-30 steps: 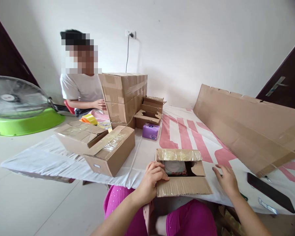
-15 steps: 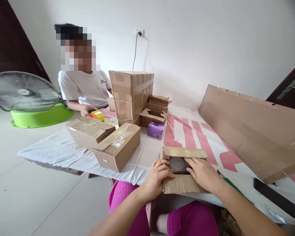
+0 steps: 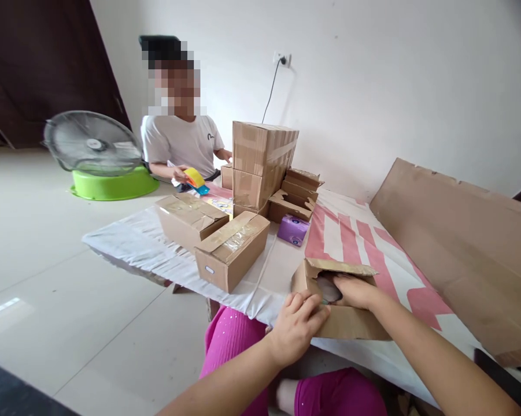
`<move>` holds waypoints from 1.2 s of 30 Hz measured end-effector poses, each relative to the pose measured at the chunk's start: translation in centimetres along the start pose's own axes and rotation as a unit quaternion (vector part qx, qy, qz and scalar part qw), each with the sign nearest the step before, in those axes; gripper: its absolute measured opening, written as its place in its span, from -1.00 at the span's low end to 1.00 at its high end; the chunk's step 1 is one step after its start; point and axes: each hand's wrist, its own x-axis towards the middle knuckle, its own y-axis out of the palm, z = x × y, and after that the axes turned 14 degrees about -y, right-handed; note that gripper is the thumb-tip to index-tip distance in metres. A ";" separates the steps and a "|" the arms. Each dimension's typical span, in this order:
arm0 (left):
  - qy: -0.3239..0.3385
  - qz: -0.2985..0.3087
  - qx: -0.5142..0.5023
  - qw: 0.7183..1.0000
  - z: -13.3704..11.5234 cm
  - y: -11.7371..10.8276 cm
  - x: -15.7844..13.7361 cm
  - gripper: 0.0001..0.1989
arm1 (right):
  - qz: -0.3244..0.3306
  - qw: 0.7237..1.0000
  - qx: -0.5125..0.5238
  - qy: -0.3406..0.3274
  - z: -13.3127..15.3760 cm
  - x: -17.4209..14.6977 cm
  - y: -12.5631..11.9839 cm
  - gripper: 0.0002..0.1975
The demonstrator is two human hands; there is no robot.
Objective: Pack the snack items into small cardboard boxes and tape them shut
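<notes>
An open cardboard box (image 3: 355, 323) sits at the table's near edge, its top flaps parted. My left hand (image 3: 297, 326) grips its near left corner, fingers curled over the edge. Through the opening reaches my right hand (image 3: 354, 290), its fingertips hidden inside beneath the far flap. Beside those fingers, a greyish rounded item (image 3: 328, 289) shows within the box; its kind is unclear.
Two taped cartons (image 3: 232, 248) stand left of the box. Behind are stacked cartons (image 3: 260, 164), an open carton (image 3: 292, 202) and a purple tissue pack (image 3: 292, 230). Cardboard (image 3: 451, 248) leans at right. Across the table, a person (image 3: 180, 144) holds a tape dispenser (image 3: 195, 179).
My right hand has gone deeper into the box, and my left hand has shifted to its near left corner. The view has turned left. The other person's tape dispenser is raised.
</notes>
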 end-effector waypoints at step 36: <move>-0.358 0.049 -0.198 0.911 9.6 -2.0 4.1 -0.57 | -0.283 0.945 0.133 0.096 4.7 0.2 -6.1 -0.26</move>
